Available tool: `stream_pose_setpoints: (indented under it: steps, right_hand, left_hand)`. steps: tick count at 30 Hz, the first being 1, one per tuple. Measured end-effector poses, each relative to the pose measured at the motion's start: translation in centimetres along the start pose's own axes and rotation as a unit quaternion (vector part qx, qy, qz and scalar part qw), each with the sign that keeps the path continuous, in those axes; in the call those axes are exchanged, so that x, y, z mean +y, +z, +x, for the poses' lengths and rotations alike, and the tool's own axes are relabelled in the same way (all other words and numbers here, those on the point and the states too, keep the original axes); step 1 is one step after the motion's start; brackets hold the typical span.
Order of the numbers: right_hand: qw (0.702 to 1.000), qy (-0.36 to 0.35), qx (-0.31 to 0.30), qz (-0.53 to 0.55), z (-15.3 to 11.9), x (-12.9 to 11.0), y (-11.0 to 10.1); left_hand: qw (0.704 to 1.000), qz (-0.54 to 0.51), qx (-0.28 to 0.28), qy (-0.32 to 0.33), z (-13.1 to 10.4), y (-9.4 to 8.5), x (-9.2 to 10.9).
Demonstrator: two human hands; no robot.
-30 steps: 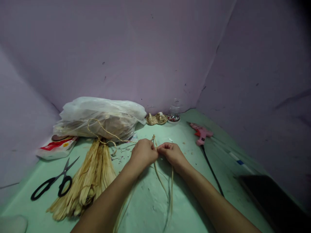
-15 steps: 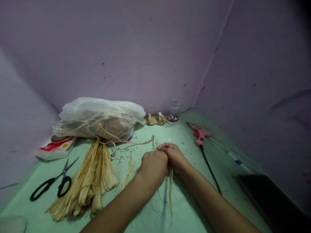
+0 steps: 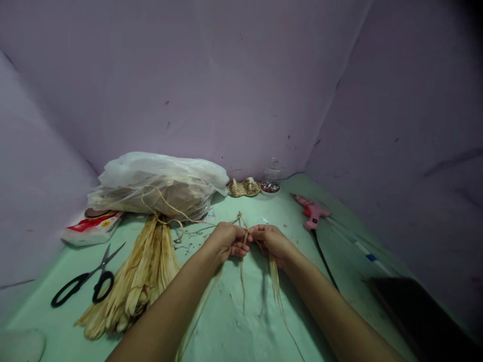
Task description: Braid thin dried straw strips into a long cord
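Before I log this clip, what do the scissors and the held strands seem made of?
Scissors: slim grey blades, likely steel; rounded black handles, probably moulded plastic. Strands: probably dried plant fibre, matte, judging by straw colour and flat, ribbony spread; exact plant unclear.

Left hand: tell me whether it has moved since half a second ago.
Yes: judged against the pink glue gun, the left hand has shifted leftward and slightly forward.
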State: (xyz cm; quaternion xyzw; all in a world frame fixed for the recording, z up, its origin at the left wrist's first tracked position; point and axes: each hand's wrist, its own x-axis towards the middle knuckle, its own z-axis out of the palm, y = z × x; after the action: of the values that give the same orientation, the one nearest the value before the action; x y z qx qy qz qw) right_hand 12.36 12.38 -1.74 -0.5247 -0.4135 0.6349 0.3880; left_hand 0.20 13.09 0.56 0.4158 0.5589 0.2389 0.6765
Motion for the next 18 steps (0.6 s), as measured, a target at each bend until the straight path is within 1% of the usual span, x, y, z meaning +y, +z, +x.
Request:
stream_pose_setpoints:
  steps: [3, 7, 13, 18]
  right_hand:
    - [0.999, -0.031, -0.005, -0.033, 0.3, 0.5, 0.0]
    - [0.992, -0.087, 0.004, -0.095, 1.0, 1.3, -0.2]
    - [0.966, -0.151, 0.030, -0.207, 1.5, 1.9, -0.5]
    - [0.944, -0.177, 0.038, -0.276, 0.8, 1.5, -0.6]
  left_hand:
    - [1.000, 0.015, -0.003, 0.004, 0.5, -0.3, -0.5]
    - [0.997, 0.055, 0.032, 0.035, 1.0, -0.7, -0.8]
    - [0.992, 0.089, 0.061, 0.062, 0.7, -0.4, -0.9]
    - [0.988, 0.088, 0.107, 0.073, 0.6, -0.1, -0.9]
